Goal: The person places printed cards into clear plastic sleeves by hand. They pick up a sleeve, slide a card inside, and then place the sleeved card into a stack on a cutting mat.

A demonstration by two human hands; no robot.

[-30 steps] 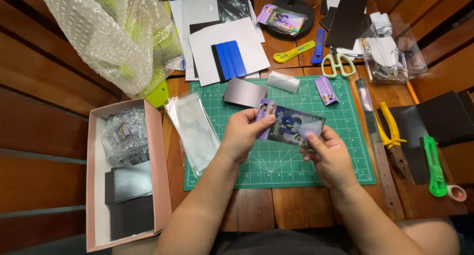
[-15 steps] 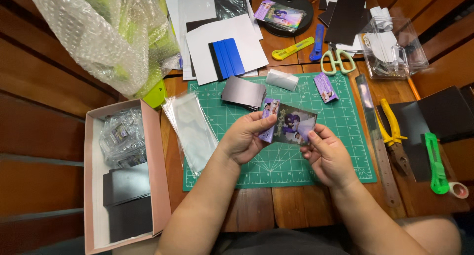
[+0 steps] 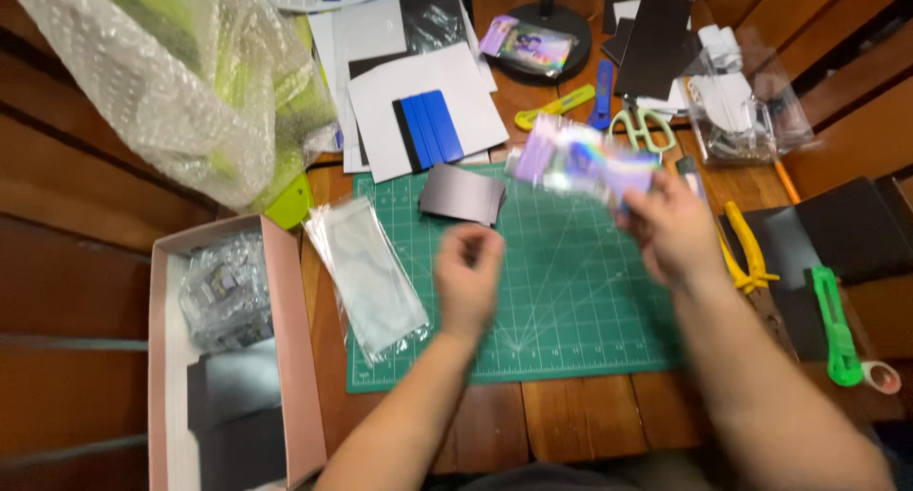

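Nearest, two bare forearms over the wooden counter [image 3: 571, 424], both blurred. Left hand [image 3: 469, 277] above the green cutting mat [image 3: 571, 301], fingers curled loosely inward, holding nothing that can be made out through the blur. Right hand [image 3: 670, 226] raised over the mat's far right edge, fingers pinched on a shiny holographic card [image 3: 582, 160] in purple and rainbow tones, card smeared by blur and held up above the mat's far edge. To the left of the mat, a clear plastic sleeve [image 3: 366, 272] lying flat, partly on the mat; further left, an open pink box [image 3: 285, 348] with dark sheets and a crinkled clear bag inside. On the mat's far edge, a dark grey rectangular sheet [image 3: 463, 193]. At the right, yellow-handled pliers [image 3: 747, 248] and a green utility knife [image 3: 832, 324] beside black sheets. Beyond the mat, a blue squeegee [image 3: 430, 127] on white paper [image 3: 418, 91], pale green scissors [image 3: 639, 125], a yellow cutter [image 3: 556, 106], a clear container [image 3: 742, 110] of small items. Farthest left, a big bubble-wrap bag [image 3: 171, 72]; farthest centre, a second holographic card [image 3: 530, 46] on a round black base.
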